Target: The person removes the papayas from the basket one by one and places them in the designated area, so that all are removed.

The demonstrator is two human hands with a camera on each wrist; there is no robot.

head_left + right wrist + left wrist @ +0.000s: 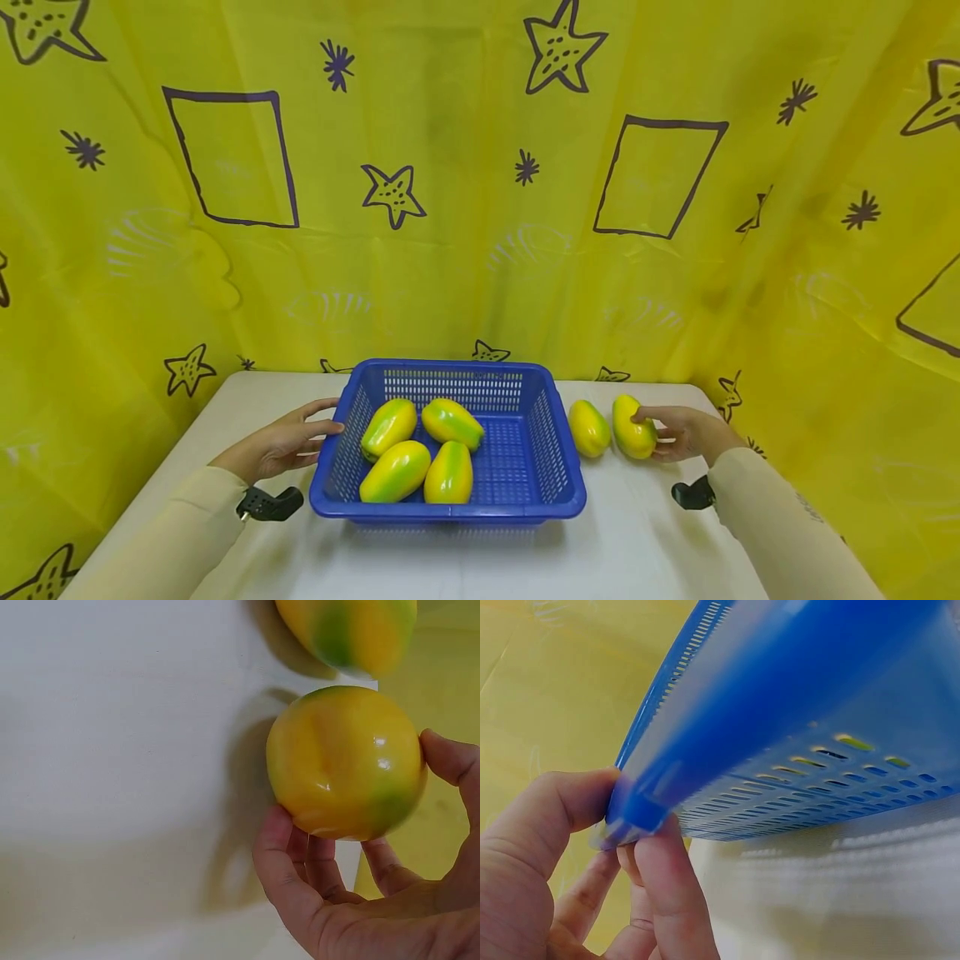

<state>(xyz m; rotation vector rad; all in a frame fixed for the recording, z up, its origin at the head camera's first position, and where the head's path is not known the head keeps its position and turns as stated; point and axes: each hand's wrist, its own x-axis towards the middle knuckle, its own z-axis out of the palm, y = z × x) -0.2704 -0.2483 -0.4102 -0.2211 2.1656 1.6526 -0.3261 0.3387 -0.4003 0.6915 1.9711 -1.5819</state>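
Observation:
My left hand point(288, 440) pinches the left rim of a blue plastic basket point(450, 510), thumb on one side of the rim and fingers beneath it in the left wrist view. Inside the basket lie several yellow-green papayas, grouped toward its left half. At the right, my right hand point(686, 432) holds another papaya point(345, 761), thumb on one side and fingers curled round the other. One more papaya point(589, 429) sits on the table between the basket's right wall and the held one.
A white table point(630, 533) carries everything. Yellow curtains point(450, 275) printed with stars and frames hang behind and along both sides. A black strap point(270, 503) circles the left wrist, and a similar one point(693, 493) the right.

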